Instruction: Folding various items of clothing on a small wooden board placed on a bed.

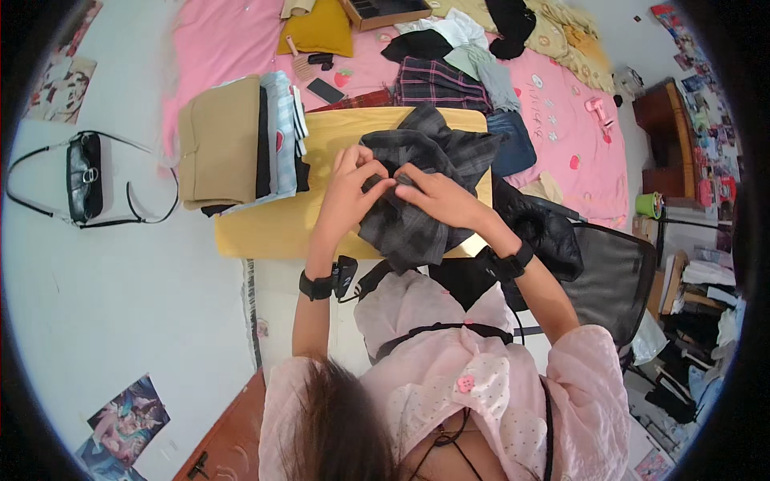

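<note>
A dark grey plaid garment lies bunched on the light wooden table, spilling over the table's near edge. Its kind is hard to make out in the folds. My left hand pinches its upper middle part from the left. Close beside it, fingertips nearly meeting, my right hand grips the same cloth from the right. To the left of my left hand stands a row of folded clothes, tan at the outer side, then black, grey and light blue.
Behind the table a pink bed holds a plaid skirt, folded jeans, a mustard cushion and a phone. A black mesh chair with a black jacket stands at right. A black handbag hangs at left.
</note>
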